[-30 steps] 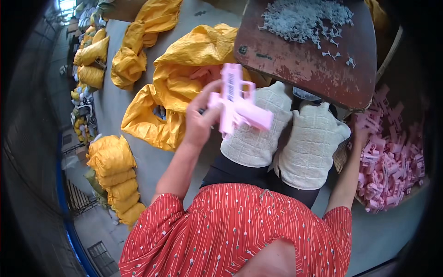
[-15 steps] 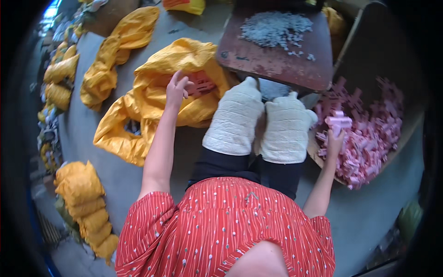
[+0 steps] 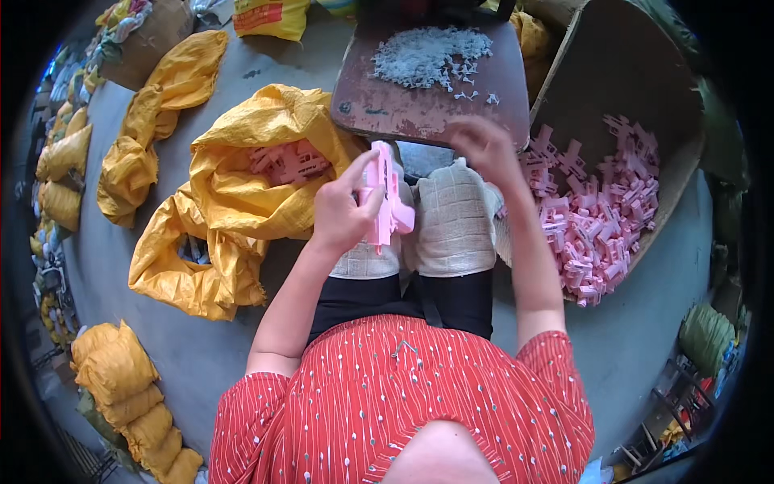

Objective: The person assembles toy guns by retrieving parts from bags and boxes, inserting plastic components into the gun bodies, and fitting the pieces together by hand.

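In my left hand (image 3: 345, 208) I grip a pink plastic toy gun (image 3: 381, 194), held upright over my lap with the fingers around its side. My right hand (image 3: 484, 149) is at the front edge of a worn brown stool seat (image 3: 387, 113). Its fingers are smeared by motion, so whether anything is between them is hidden. On the seat lies a heap of small whitish translucent plastic pieces (image 3: 431, 56). To the right, a large pile of similar pink toy guns (image 3: 601, 226) fills part of a cardboard box (image 3: 617, 73). An opened yellow woven sack (image 3: 242, 198) at left holds more of them.
Another yellow sack (image 3: 129, 173) lies crumpled at the far left. Stuffed yellow bundles (image 3: 121, 375) stand at the lower left. A pale cloth wrap (image 3: 455, 218) covers my knee. A yellow and red bag (image 3: 270, 18) stands at the back.
The toy gun has passed from my right hand at the box to my left hand over my lap. My left hand came from the sack; my right moved to the stool. The view shifted.
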The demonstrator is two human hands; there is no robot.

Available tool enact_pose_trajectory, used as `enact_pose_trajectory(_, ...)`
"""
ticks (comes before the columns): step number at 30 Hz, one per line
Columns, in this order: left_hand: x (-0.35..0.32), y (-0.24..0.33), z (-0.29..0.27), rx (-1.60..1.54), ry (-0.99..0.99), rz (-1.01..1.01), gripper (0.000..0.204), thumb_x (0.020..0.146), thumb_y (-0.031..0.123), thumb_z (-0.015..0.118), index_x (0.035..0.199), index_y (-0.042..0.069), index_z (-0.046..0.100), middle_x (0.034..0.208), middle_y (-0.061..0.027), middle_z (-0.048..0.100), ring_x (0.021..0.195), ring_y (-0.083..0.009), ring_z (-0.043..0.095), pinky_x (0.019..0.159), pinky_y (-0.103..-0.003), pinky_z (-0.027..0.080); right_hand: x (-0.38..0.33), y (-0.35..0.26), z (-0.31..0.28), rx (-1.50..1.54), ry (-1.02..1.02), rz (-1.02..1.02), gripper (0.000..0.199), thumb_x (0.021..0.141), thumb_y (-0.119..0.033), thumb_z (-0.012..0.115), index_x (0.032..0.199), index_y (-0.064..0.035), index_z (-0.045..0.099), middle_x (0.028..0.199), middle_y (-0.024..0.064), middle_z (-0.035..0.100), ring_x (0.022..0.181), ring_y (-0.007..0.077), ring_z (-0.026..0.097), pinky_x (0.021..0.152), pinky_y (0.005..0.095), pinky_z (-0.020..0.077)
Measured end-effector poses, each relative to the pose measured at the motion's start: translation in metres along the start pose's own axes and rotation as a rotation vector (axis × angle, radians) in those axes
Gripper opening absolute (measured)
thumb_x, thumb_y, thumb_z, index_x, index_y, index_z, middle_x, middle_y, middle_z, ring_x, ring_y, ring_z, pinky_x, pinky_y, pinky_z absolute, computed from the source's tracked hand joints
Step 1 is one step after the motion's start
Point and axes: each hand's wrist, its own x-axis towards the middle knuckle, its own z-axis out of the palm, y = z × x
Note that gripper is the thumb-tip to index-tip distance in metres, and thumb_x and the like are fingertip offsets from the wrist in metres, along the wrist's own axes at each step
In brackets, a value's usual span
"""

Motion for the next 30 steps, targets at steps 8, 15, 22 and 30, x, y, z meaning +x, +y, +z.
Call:
enact_pose_trajectory(8, -0.007, -0.002, 0.078, 0.304, 0.056, 0.231, 0.042, 0.083, 0.019, 0.059, 0.124, 0.010, 0.061, 0.067, -0.0160, 0.065, 0.060, -0.0339, 0.066, 0.055, -0.047, 0.052, 0.078, 0.078, -0.049, -0.855, 0.129, -0.178, 0.018, 0.085, -0.007, 0.060, 0.098, -0.0120, 0.072, 0.106, 0.0080, 0.070, 0.096, 0.0326, 0.066, 0.082, 0.0424, 0.0526)
enact_pose_trajectory(15, -0.009, -0.013, 0.087, 0.200, 0.006, 0.292, 0.036, 0.085, 0.023, 0.061, 0.118, 0.010, 0.064, 0.066, -0.0113, 0.066, 0.057, -0.0326, 0.065, 0.052, -0.044, 0.050, 0.052, 0.051, -0.034, -0.760, 0.146, -0.119, 0.011, 0.087, -0.012, 0.065, 0.095, -0.0083, 0.070, 0.098, 0.0110, 0.067, 0.088, 0.0323, 0.066, 0.077, 0.0386, 0.0530)
enact_pose_trajectory(22, -0.006, 0.005, 0.027, -0.502, -0.017, 0.138, 0.035, 0.095, 0.006, 0.050, 0.125, 0.001, 0.066, 0.065, 0.0094, 0.048, 0.053, 0.0002, 0.038, 0.052, -0.016, 0.031, -0.057, -0.046, 0.014, -0.191, 0.044, -0.138, 0.017, 0.080, 0.006, 0.071, 0.095, -0.0027, 0.072, 0.098, 0.0083, 0.067, 0.090, 0.0206, 0.066, 0.079, 0.0296, 0.0532)
enact_pose_trajectory(30, -0.021, 0.026, 0.041, -0.964, -0.081, 0.083, 0.038, 0.091, -0.001, 0.043, 0.122, -0.009, 0.063, 0.059, 0.0068, 0.042, 0.049, -0.0008, 0.030, 0.049, -0.019, 0.024, -0.121, -0.057, 0.055, -0.161, 0.021, -0.265, 0.029, 0.074, 0.005, 0.074, 0.101, -0.0055, 0.071, 0.097, 0.0094, 0.067, 0.089, 0.0263, 0.067, 0.079, 0.0339, 0.0533)
